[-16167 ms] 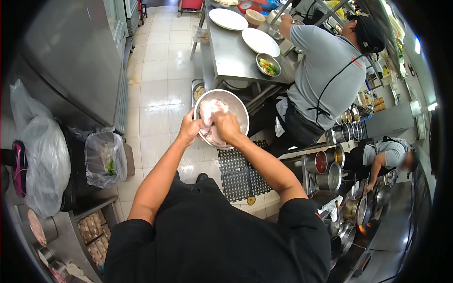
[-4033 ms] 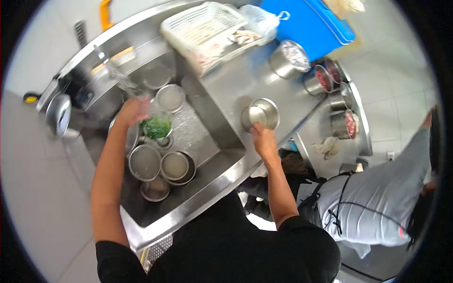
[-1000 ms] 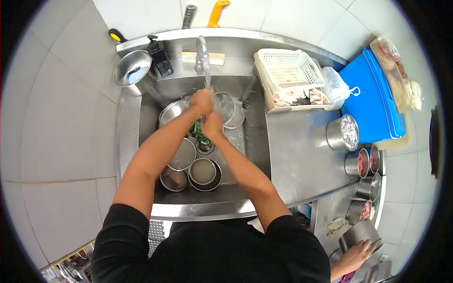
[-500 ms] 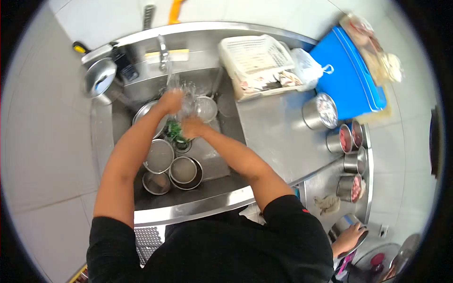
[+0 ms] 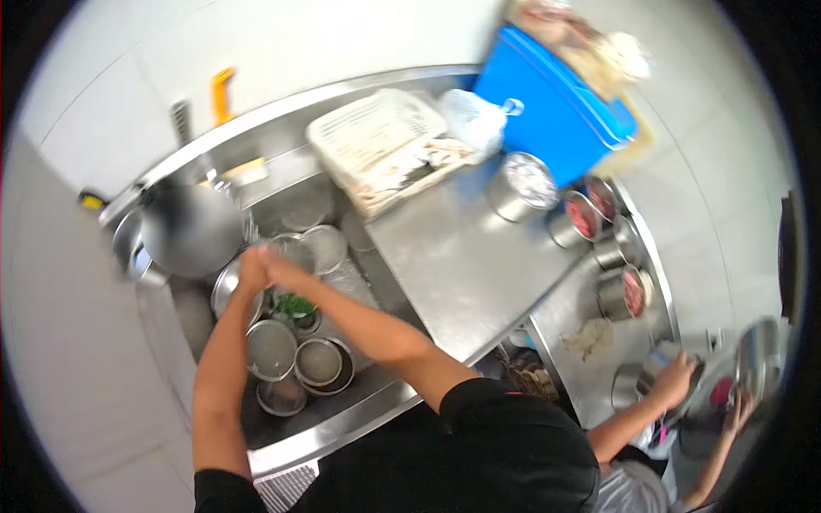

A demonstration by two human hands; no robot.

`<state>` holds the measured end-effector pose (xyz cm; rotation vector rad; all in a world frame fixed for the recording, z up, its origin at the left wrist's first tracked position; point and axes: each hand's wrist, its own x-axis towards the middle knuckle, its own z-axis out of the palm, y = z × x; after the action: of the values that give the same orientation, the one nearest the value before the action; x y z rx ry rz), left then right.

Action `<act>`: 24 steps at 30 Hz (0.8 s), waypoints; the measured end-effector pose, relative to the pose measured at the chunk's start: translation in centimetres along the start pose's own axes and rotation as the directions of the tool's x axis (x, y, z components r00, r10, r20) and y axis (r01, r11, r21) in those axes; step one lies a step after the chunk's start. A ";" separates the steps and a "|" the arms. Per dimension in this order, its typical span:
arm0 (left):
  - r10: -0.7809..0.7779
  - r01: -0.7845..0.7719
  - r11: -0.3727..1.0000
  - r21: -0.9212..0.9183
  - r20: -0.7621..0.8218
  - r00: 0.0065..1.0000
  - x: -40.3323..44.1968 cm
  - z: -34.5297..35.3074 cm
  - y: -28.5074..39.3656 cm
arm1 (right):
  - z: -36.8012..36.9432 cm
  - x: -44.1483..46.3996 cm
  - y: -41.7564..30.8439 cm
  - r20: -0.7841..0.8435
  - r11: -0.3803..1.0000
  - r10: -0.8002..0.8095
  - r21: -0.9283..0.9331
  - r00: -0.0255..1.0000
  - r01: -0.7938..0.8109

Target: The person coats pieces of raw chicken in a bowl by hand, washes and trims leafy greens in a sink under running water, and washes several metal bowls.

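Observation:
My left hand (image 5: 253,268) and my right hand (image 5: 280,268) meet over the left part of the metal sink (image 5: 389,282), fingers closed and blurred. Against my fingertips is a blurred round grey metal thing (image 5: 192,231), which both hands seem to grip at its edge; its exact kind is smeared by motion. Below my hands lie green leaves (image 5: 296,305). Round metal containers with cloudy contents stand around them, such as a wide one (image 5: 271,350) and a smaller one (image 5: 319,362). The faucet (image 5: 218,181) is just behind the round thing.
A white plastic basket (image 5: 376,128) stands on the steel counter (image 5: 462,265), near a blue box (image 5: 547,103). Metal pots of meat (image 5: 583,218) line the right side. Another person's hand (image 5: 676,380) holds a pot at lower right. A metal pot (image 5: 128,239) sits left of the sink.
My hands have moved left and come together, away from the tap water. The round metal thing now shows at the upper left. My view has turned right; more of the other person shows.

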<state>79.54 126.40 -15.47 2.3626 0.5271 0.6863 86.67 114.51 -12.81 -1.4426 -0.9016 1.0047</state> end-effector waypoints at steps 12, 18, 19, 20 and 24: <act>-0.694 0.723 0.582 -0.371 0.237 0.680 1.2 -1.8 -1.9 | -4.9 2.1 -7.4 -0.124 0.821 -0.027 -0.569 0.992 -0.049; -0.701 0.594 -0.024 -0.804 0.437 0.564 -1.0 -6.1 10.6 | -2.1 6.3 -9.3 -0.293 0.738 0.028 -0.639 0.956 -0.217; -0.700 0.602 -0.026 -0.798 0.445 0.559 -1.2 -4.9 8.1 | -2.2 4.9 -10.8 -0.114 0.673 -0.011 -0.736 0.993 -0.077; -0.478 0.555 -0.298 -0.777 0.624 0.618 -1.2 -3.1 3.3 | -2.4 3.7 -11.7 0.080 0.598 -0.030 -0.798 0.996 0.082; -0.525 0.669 -0.137 -0.730 0.627 0.576 -2.3 -4.8 5.2 | -4.4 0.9 -6.2 0.268 0.391 -0.533 -0.763 0.802 0.515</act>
<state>75.91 123.53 -9.64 0.6787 0.7623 0.1994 91.10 114.44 -6.54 -1.6890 -1.8303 0.0054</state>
